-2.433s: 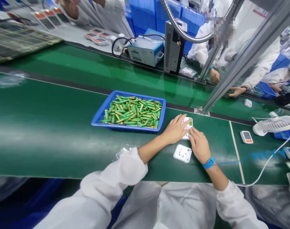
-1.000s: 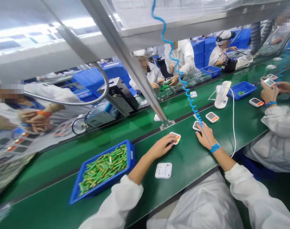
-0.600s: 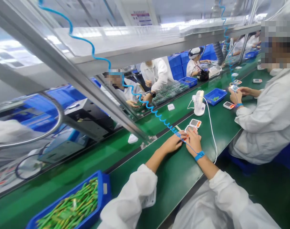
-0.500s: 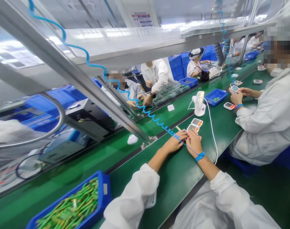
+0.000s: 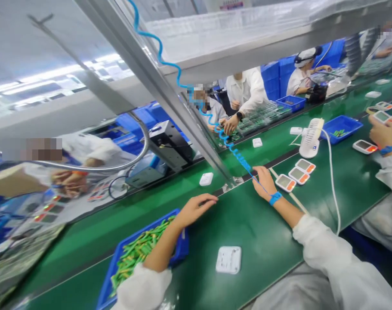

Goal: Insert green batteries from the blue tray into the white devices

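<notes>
My left hand [image 5: 197, 209] hovers beside the blue tray [image 5: 183, 247] of green batteries [image 5: 142, 247], fingers stretched out and holding nothing. Farther right, my right hand [image 5: 263, 183] is raised over the bench's back edge, fingers extended and nothing seen in them; a blue band circles its wrist. Just right of that hand lie three white devices with grey screens and orange ends, the nearest device [image 5: 285, 183] closest to it. A white square device [image 5: 228, 259] rests face down on the green bench, below and between my hands.
A metal post [image 5: 170, 103] slants up from the bench's back edge. A coiled blue cord [image 5: 237, 157] runs down to my right wrist. Right of the devices stand a white fan [image 5: 310, 140] with its cable and a small blue tray [image 5: 347, 133]. Co-workers sit opposite and at right.
Both hands have let go of the devices and moved left; the left is now by the battery tray. A third device joined the two at right. The view has swung left.
</notes>
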